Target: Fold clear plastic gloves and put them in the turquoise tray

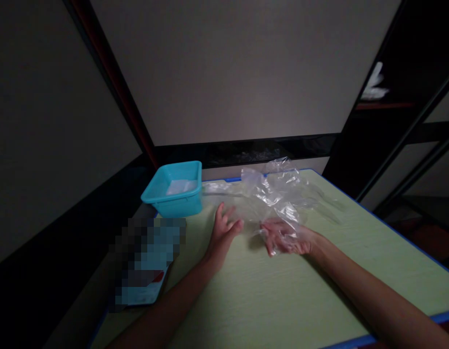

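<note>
A crumpled piece of thin clear plastic (pixel 271 191) is bunched up above the table, with long, loose strips trailing to the right. My right hand (pixel 284 236) has its fingers bent in the plastic, and some of the film lies over the fingers and knuckles. My left hand (pixel 224 229) is just to the left, thumb and fingers apart. The filmy left edge of the plastic comes close to its fingertips; whether they touch is unclear. Beyond my left hand stands a turquoise plastic basket (pixel 178 206) with something white (pixel 181 186) inside.
A pixelated flat object (pixel 151 261), like a phone or tablet, lies at the table's left edge. The pale green table (pixel 239 300) has a blue rim. A light panel (pixel 246 72) rises behind it. Dark shelving with a white item (pixel 375 85) stands at right.
</note>
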`<state>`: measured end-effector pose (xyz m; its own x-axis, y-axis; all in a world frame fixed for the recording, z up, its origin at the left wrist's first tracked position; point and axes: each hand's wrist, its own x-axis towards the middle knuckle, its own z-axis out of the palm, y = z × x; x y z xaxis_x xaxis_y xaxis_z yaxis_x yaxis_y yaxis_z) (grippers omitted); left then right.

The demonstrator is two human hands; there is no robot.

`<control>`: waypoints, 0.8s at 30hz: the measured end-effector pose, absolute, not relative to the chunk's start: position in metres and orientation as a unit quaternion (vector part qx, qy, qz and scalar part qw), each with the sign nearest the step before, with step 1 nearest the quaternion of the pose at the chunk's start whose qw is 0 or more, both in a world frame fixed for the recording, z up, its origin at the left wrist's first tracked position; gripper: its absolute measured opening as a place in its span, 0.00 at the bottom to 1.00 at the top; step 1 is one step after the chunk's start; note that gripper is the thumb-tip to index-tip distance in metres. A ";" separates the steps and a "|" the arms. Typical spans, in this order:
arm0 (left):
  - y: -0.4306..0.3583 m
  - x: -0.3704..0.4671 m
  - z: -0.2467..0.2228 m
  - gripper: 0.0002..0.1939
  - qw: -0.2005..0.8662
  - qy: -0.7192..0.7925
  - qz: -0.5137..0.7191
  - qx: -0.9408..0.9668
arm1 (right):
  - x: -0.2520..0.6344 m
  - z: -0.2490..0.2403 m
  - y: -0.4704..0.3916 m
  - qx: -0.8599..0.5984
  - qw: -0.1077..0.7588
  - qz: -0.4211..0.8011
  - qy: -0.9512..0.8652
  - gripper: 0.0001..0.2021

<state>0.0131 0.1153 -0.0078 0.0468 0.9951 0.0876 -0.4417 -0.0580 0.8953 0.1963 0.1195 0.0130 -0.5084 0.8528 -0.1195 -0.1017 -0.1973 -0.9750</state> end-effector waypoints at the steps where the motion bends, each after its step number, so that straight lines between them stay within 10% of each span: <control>1: 0.115 0.014 -0.008 0.38 0.597 0.339 0.599 0.412 | 0.193 0.013 0.116 -0.338 0.295 0.720 -0.530 0.13; 5: 0.115 0.017 -0.009 0.40 0.570 0.374 0.595 0.426 | 0.186 0.016 0.110 -0.257 0.137 0.822 -0.488 0.19; 14: 0.108 0.017 -0.008 0.38 0.514 0.381 0.552 0.534 | 0.212 0.016 0.138 -0.342 0.376 0.742 -0.436 0.24; 24: 0.094 0.016 -0.006 0.39 0.430 0.392 0.495 0.645 | 0.223 0.026 0.127 -0.371 0.364 0.640 -0.566 0.39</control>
<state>0.0160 0.0937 -0.0063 0.2031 0.9317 0.3010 0.0810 -0.3223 0.9432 0.2228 0.1271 0.0263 -0.4602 0.8855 -0.0632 -0.0466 -0.0952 -0.9944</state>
